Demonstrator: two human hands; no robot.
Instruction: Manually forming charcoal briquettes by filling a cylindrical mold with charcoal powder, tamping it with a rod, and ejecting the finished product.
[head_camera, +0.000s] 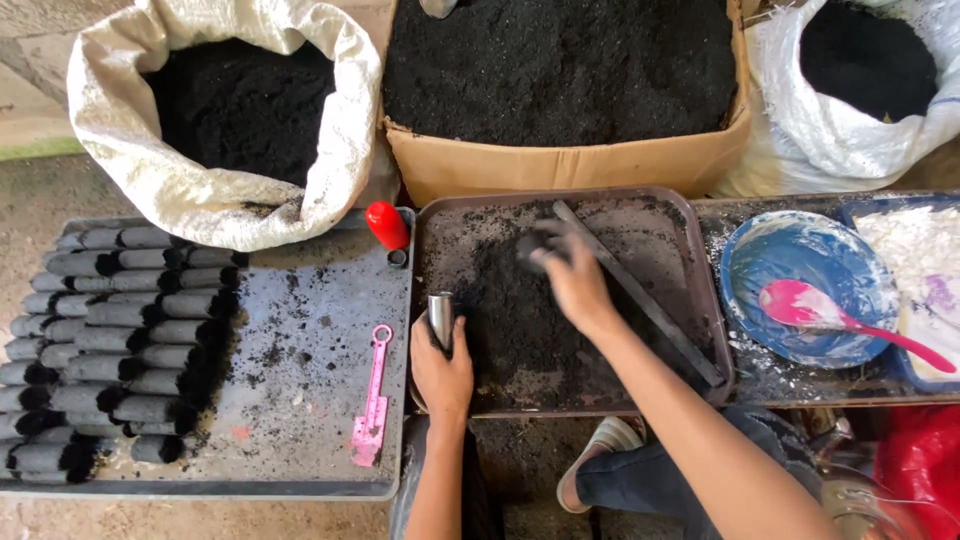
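My left hand (441, 370) grips a short metal tube (441, 316), held upright at the left edge of a brown tray (690, 215) spread with black powder (520, 320). My right hand (570, 280) reaches into the middle of that tray, its fingers closed on a pinch of the black powder, blackened at the tips. A long dark flat bar (640, 295) lies diagonally across the tray, just right of my right hand.
A grey tray (310, 330) on the left holds several rows of black filled tubes (120, 340), a pink tool (372, 400) and a red cap (387, 225). Two sacks (200, 190) (860, 140) and a cardboard box (570, 165) of black powder stand behind. A blue bowl (800, 290) with pink spoon (830, 315) sits right.
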